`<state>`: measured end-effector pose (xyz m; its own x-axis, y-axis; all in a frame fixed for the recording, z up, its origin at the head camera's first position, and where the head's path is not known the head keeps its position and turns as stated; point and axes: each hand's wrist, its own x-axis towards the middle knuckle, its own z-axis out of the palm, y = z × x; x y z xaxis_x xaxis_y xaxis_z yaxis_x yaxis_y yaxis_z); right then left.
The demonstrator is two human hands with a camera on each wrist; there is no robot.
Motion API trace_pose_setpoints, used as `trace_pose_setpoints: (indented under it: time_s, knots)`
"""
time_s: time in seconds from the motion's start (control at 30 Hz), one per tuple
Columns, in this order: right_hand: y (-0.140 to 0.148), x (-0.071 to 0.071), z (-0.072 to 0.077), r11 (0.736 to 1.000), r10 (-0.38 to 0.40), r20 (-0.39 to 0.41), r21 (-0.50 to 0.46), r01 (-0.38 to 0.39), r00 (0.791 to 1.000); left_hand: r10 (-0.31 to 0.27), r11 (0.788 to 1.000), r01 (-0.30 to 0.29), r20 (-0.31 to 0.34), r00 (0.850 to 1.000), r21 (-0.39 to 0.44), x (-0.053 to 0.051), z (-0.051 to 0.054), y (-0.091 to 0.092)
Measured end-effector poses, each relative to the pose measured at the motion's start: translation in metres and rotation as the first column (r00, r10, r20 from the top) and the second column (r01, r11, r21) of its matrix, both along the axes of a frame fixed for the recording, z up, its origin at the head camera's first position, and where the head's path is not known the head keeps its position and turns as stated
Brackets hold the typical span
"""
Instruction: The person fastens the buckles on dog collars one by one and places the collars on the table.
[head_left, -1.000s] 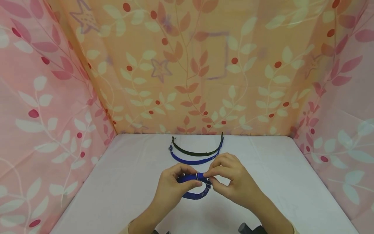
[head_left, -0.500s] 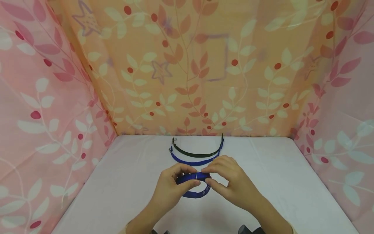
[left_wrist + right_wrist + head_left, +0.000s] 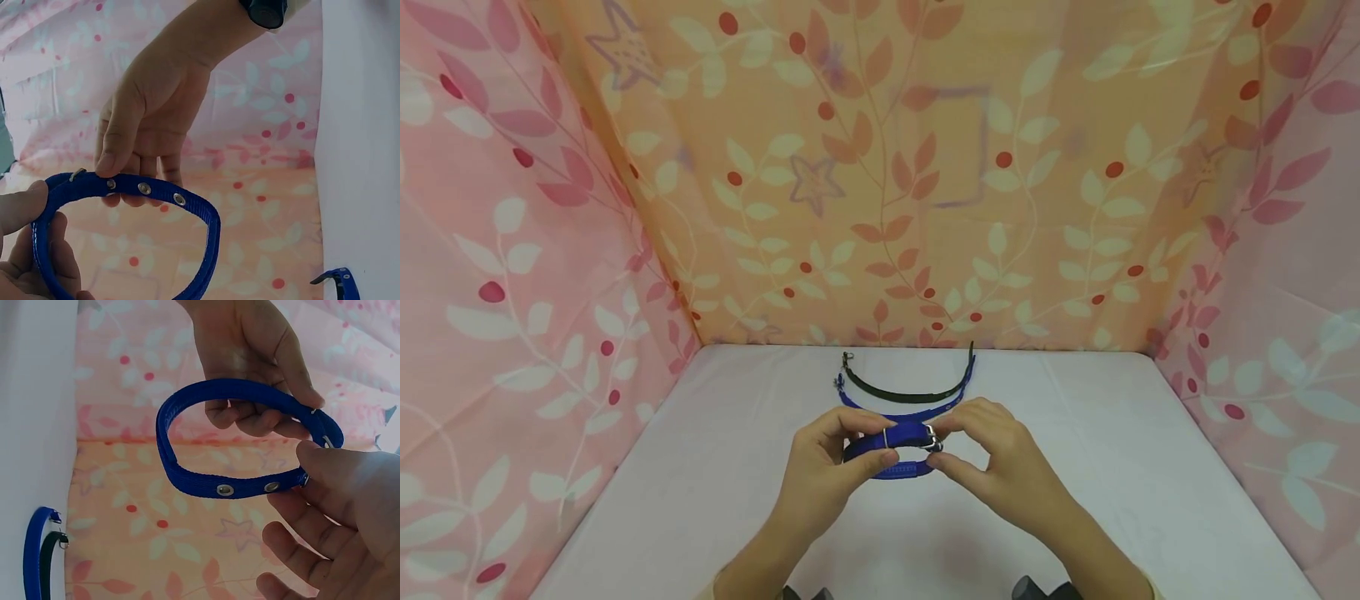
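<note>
A blue pet collar (image 3: 908, 435), fastened into a loop, is held up between both hands above the table. It has a metal buckle (image 3: 933, 439), a thin metal keeper ring (image 3: 885, 437) and metal eyelets (image 3: 225, 490). My left hand (image 3: 823, 458) pinches the band by the keeper ring, thumb in front. At the buckle end, my right hand (image 3: 996, 446) pinches the band between thumb and fingers. In the right wrist view, the right thumb (image 3: 319, 456) lies next to the buckle. The left wrist view shows eyelets (image 3: 144, 188) beside the right fingertips.
Behind the hands, a second blue collar (image 3: 857, 406) and a dark green collar (image 3: 902, 398) lie curved on the white table (image 3: 700, 467). Patterned curtains (image 3: 880, 250) enclose the back and sides. Dark objects (image 3: 1033, 588) show at the bottom edge.
The held collar has turned and risen a little, so the buckle now shows at its right end. The right fingers have shifted from the strap to beside the buckle.
</note>
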<state>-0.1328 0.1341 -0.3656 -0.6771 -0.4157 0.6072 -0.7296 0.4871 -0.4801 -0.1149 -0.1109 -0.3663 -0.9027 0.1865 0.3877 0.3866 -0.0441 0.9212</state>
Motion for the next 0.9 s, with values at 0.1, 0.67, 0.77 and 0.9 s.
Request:
trace_pose_setpoints:
  time_s: [0.1,0.67,0.77,0.9]
  knots:
    - [0.002,-0.001,0.001,1.0,0.014,-0.02,-0.003,-0.014,1.0,-0.02,1.0,0.019,-0.045,0.999,-0.021,-0.001,0.0,-0.003]
    - [0.01,-0.001,0.007,0.998,0.059,-0.068,0.005,-0.058,0.996,0.105,0.98,-0.126,-0.135,0.985,-0.156,-0.007,0.008,-0.02]
    - [0.01,0.0,0.009,0.998,0.055,-0.064,0.011,-0.054,0.996,0.117,0.974,-0.139,-0.13,0.985,-0.178,-0.006,0.01,-0.021]
    - [0.01,-0.001,0.008,0.998,0.063,-0.124,-0.005,-0.064,0.99,0.088,0.972,-0.115,-0.133,0.987,-0.205,-0.008,0.01,-0.022]
